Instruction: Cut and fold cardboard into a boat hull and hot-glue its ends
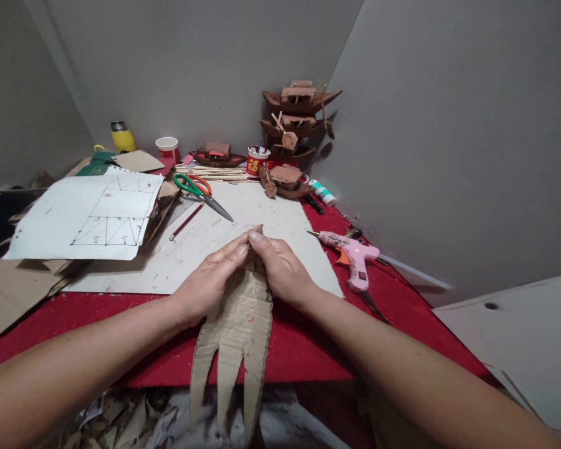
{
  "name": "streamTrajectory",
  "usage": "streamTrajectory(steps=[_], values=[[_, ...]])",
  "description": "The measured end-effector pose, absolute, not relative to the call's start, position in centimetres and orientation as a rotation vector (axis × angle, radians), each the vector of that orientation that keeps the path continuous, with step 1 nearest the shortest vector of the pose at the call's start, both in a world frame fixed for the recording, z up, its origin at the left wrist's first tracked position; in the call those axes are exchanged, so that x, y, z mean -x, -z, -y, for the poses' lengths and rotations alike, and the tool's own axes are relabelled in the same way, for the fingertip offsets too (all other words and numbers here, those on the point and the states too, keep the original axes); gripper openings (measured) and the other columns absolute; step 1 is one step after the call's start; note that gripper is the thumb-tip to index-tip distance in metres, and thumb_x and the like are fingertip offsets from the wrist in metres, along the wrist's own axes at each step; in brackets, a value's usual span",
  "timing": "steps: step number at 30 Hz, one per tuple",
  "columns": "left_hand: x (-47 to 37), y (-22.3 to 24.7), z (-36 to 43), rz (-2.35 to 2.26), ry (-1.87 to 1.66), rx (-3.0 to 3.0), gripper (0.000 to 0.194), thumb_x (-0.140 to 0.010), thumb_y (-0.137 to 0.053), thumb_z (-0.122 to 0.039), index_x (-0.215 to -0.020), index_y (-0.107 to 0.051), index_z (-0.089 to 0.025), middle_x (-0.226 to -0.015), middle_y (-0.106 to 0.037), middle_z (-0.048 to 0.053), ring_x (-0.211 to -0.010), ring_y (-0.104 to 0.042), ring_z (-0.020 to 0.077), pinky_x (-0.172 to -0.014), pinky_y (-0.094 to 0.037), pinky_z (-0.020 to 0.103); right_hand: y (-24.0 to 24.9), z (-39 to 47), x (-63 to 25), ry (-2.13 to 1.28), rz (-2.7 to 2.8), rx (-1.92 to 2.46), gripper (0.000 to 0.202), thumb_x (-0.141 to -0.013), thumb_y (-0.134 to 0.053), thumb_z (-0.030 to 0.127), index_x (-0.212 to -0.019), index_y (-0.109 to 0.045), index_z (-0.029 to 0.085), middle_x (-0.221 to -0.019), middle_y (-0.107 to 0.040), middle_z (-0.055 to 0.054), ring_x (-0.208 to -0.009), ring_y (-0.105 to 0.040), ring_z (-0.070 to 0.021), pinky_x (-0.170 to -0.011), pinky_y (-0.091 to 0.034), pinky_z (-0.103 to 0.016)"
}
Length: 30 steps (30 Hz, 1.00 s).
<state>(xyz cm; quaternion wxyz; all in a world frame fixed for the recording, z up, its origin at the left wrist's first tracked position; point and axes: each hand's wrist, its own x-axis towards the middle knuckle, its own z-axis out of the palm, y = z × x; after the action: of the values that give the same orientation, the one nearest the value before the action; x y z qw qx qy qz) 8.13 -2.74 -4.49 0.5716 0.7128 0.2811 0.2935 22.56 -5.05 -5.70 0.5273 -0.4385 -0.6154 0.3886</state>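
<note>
Both my hands grip a brown cardboard cutout (240, 324) at its far end, over the front of the table. Its near part splits into three long pointed strips that hang past the table's front edge. My left hand (212, 274) closes round the left side, with its thumb near the tip. On the right side, my right hand (283, 265) is closed with its thumb pressed on top, close to the left thumb. My palms and fingers hide the far end of the cardboard. Beyond my hands lie green-and-orange-handled scissors (206, 194) and a dark red pencil (186, 222).
A pink glue gun (350, 252) lies to the right with its cord. Boat models (302, 100) are stacked at the back, beside a red cup (257, 162) and thin sticks (219, 173). A paper with drawn lines (88, 215) rests on cardboard at left. Scraps (121, 418) lie below.
</note>
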Motion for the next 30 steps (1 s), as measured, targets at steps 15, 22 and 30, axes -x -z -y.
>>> streamTrajectory(steps=[15,22,30], values=[[-8.1,4.6,3.5,-0.323,-0.436,-0.884,0.056,-0.093,-0.035,-0.051,-0.141,-0.038,-0.023,-0.131,-0.058,0.012,-0.103,-0.064,0.0266,-0.093,-0.043,0.042,3.1,5.2,-25.0,-0.816,1.374,0.891,0.041,-0.092,-0.042,0.044,-0.071,-0.065,0.016,-0.069,-0.061,-0.003,-0.07,-0.057,-0.0165,-0.066,-0.047,-0.027],[-7.9,6.0,3.8,-0.385,-0.263,-0.959,0.052,-0.091,-0.039,-0.051,-0.133,-0.045,-0.02,-0.105,-0.065,0.014,-0.077,-0.068,0.023,-0.072,-0.048,0.035,0.8,4.7,-29.0,-1.112,0.989,0.645,0.035,-0.09,-0.039,0.038,-0.058,-0.035,0.023,-0.054,-0.022,0.005,-0.046,-0.017,-0.0122,-0.029,-0.006,-0.014],[-7.9,5.9,3.5,-0.427,-0.254,-0.972,0.053,-0.09,-0.041,-0.052,-0.125,-0.052,-0.014,-0.102,-0.066,0.015,-0.076,-0.066,0.0223,-0.076,-0.047,0.038,0.7,5.4,-28.9,-1.16,0.871,0.513,0.036,-0.091,-0.041,0.032,-0.058,-0.029,0.023,-0.056,-0.015,0.006,-0.047,-0.011,-0.0121,-0.028,0.001,-0.011]])
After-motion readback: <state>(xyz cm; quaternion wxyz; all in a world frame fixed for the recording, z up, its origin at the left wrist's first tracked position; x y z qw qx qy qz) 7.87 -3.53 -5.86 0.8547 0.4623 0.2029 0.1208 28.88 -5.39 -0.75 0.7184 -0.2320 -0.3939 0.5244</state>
